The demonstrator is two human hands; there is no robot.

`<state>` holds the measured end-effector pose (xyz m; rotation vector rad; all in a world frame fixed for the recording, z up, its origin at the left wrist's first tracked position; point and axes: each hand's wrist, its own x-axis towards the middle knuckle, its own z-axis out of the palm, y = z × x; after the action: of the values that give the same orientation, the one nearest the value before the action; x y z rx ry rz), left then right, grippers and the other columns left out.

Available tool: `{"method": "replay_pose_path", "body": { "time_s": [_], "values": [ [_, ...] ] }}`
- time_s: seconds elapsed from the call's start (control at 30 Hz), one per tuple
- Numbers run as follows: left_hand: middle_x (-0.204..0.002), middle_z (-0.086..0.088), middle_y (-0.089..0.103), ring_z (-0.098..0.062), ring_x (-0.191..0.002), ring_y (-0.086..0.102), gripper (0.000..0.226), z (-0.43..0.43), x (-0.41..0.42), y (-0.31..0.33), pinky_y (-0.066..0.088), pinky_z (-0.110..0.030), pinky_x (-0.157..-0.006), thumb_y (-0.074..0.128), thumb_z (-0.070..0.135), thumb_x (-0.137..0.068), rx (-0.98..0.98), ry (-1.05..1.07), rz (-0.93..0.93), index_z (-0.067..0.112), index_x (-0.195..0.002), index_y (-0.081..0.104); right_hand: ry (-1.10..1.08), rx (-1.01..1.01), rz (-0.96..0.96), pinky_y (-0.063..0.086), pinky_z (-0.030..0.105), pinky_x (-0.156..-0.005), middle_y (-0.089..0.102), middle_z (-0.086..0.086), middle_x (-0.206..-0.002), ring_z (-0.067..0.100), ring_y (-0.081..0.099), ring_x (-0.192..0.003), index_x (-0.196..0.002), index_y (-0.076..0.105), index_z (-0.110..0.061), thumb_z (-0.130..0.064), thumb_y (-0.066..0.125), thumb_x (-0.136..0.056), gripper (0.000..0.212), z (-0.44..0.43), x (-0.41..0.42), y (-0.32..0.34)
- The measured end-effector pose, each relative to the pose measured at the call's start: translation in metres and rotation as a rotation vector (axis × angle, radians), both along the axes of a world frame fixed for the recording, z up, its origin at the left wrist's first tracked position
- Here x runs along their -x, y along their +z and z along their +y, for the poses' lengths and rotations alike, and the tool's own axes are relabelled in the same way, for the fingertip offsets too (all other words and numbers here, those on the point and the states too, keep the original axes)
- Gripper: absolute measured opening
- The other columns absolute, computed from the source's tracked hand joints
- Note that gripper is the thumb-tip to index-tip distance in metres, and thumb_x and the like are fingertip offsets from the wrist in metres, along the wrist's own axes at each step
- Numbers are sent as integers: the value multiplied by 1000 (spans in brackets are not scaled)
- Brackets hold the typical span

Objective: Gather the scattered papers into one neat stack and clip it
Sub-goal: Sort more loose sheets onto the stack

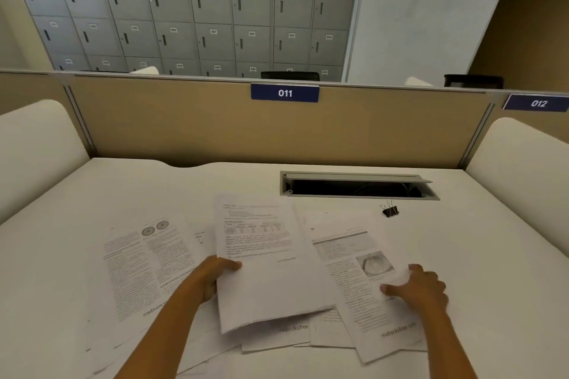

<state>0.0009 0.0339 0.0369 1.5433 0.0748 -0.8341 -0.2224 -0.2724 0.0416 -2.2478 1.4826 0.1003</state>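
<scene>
while most papers (147, 264) lie scattered on bench (462, 243), gathering barely begun: left hand (209, 278) fingers (231, 264) grasp centre sheaf (264, 283); right hand (426, 289) fingers (392, 288) released, pressing right sheet (351, 289); binder clip (390, 211) untouched, well apart.

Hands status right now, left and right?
Left hand: grips the left edge of the middle sheaf.
Right hand: on the right page; grip cannot be told.
</scene>
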Motion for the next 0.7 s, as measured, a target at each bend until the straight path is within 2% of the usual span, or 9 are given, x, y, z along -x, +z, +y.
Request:
{"method": "replay_pose_path", "body": {
  "time_s": [0.1, 0.2, 0.27, 0.37, 0.43, 0.5, 0.6, 0.7],
  "values": [
    [-114, -16, 64, -36, -101, 61, 49, 7, -1, -6, 47, -51, -94, 66, -1, -77, -66, -66, 7, 6, -123, 52, 0, 9, 71, 37, 41, -103, 38, 17, -137, 34, 37, -128, -139, 30, -16, -68, 72, -57, 106, -4, 11, -2],
    [-114, -16, 64, -36, -102, 61, 49, 8, 3, -10, 48, -52, -92, 66, 2, -78, -58, -55, -12, 8, -125, 51, -31, -35, 35, 38, 40, -100, 45, 17, -133, 34, 43, -123, -136, 33, -17, -66, 75, -54, 104, -5, 15, -2],
    [-116, -16, 63, -35, -103, 61, 49, 8, 6, -12, 48, -51, -93, 65, 1, -79, -38, -45, -40, 9, -125, 51, -75, -91, -70, 39, 40, -97, 51, 17, -129, 35, 48, -118, -131, 40, -15, -54, 79, -59, 91, -5, 18, -1],
    [-116, -15, 62, -34, -103, 60, 49, 7, 11, -9, 48, -49, -93, 64, 0, -80, -29, -37, -67, 11, -125, 50, -164, -82, -300, 46, 37, -87, 64, 16, -117, 32, 58, -99, -113, 58, -9, -24, 77, -74, 47, -5, 21, 5],
    [-117, -14, 61, -34, -104, 59, 49, 7, 12, -9, 48, -48, -92, 63, 1, -81, -28, -36, -83, 12, -126, 49, -220, -8, -403, 44, 34, -78, 67, 16, -111, 31, 58, -90, -104, 65, -10, -18, 71, -80, 26, -4, 23, 13],
    [-120, -14, 60, -33, -106, 58, 50, 7, 13, -9, 48, -48, -93, 63, 1, -81, -21, -39, -105, 13, -128, 47, -244, 86, -525, 42, 33, -74, 68, 17, -107, 32, 57, -87, -100, 68, -10, -18, 67, -83, 19, -2, 25, 29],
    [-125, -15, 58, -31, -104, 58, 50, 6, 15, -9, 47, -48, -94, 62, 6, -84, 1, -16, -137, 13, -130, 46, -217, 183, -744, 40, 31, -75, 69, 17, -103, 35, 60, -94, -100, 69, -8, -20, 65, -85, 19, 7, 19, 65],
    [-128, -15, 55, -28, -100, 57, 48, 2, 18, -7, 47, -43, -90, 57, 23, -89, 3, 47, -182, 14, -134, 43, -136, 158, -870, 40, 29, -77, 70, 13, -101, 28, 61, -91, -101, 69, -10, -25, 65, -85, 22, 19, 5, 89]
  ]
}}
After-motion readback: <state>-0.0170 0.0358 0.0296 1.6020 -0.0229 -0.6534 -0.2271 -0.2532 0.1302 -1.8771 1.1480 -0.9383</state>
